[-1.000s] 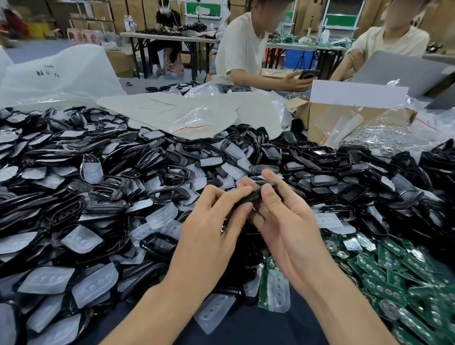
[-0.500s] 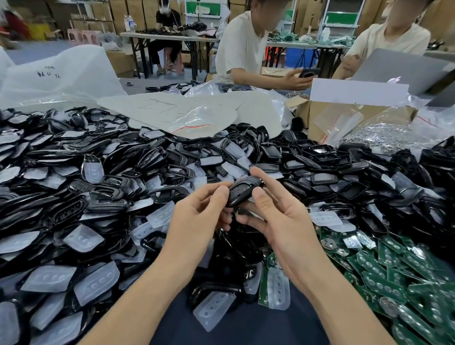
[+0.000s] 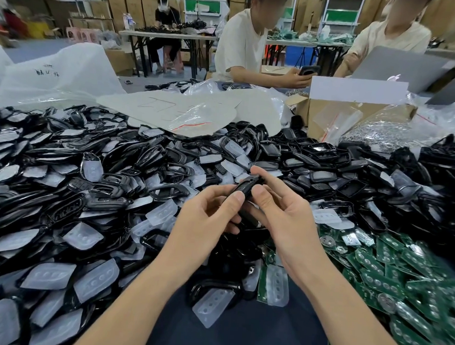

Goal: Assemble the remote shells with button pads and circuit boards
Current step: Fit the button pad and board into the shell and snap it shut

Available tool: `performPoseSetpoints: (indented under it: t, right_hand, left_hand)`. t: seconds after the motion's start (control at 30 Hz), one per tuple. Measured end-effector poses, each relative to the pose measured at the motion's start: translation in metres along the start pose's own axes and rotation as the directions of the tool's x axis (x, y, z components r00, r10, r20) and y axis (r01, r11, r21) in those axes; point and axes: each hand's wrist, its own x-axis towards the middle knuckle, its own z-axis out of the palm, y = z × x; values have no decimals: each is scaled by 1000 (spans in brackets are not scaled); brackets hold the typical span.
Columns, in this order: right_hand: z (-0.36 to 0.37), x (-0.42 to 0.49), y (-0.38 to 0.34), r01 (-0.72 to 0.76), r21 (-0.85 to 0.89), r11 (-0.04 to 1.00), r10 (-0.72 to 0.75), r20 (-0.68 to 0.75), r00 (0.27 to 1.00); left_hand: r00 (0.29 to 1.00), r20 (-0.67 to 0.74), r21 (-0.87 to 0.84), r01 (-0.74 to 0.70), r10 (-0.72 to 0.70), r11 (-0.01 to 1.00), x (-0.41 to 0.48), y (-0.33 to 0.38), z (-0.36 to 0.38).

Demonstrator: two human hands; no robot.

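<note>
I see both hands held up over the dark table [image 3: 237, 338], gripping 1 black remote shell [image 3: 242, 190] between them. The left hand [image 3: 208, 213] pinches its near end; the right hand [image 3: 279, 215] curls round its far end. Below and to the left lies a heap of black shells [image 3: 114, 170] mixed with translucent button pads [image 3: 213, 303]. Green circuit boards [image 3: 401, 276] are piled at the right.

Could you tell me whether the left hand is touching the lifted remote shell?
Touching: the head view shows the left hand pinching the black remote shell, thumb on top.
</note>
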Motion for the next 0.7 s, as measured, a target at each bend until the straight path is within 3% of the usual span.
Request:
performPoseSetpoints:
  t: [0.23,0.47,0.53,0.6,0.7]
  right_hand:
    - [1,-1,-1,6,-33,999,-7,-24,1000]
    - [0,-3,-4,72,-216,974,-74,-1,997]
    - [0,-2,-5,48,-136,990,-51,-20,998]
    - [0,0,-8,-7,75,997,9,-32,999]
    - [-2,1,-13,-85,343,936,82,24,996]
  left_hand:
    - [999,6,50,-34,34,998,0,-1,-1]
    - [996,68,-100,70,-63,993,3,-6,-4]
    - [993,84,-238,106,-88,966,5,-5,-4]
    - [990,109,-377,129,-95,917,5,-2,-3]
    - [992,117,-440,98,-51,892,2,6,-3]
